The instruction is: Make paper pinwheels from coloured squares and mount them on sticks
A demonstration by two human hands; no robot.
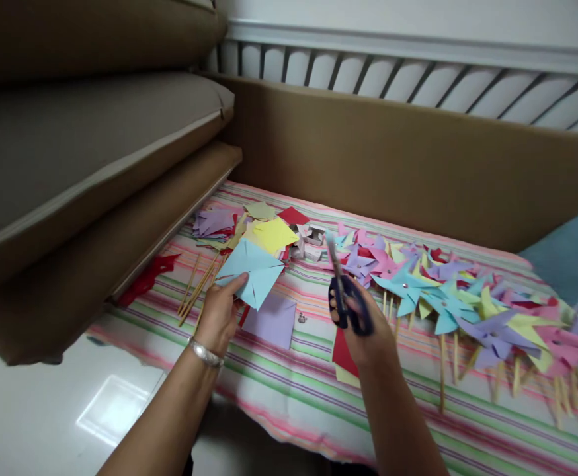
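I see left hand (223, 309) pinching blue paper square (255, 267) over striped cloth (299, 390), one corner toward me. Right hand (372, 336) gripping scissors (339, 291), long axis pointing away from me, far end blurred. Small box (314, 233) beyond, contents unclear.

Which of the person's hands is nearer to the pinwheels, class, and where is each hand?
Right. The right hand, holding scissors, is just left of the pinwheels; the left hand, holding a blue square, is farther left of them.

Paper square (256, 268) is pale blue, scissor handles (340, 297) apparently navy.
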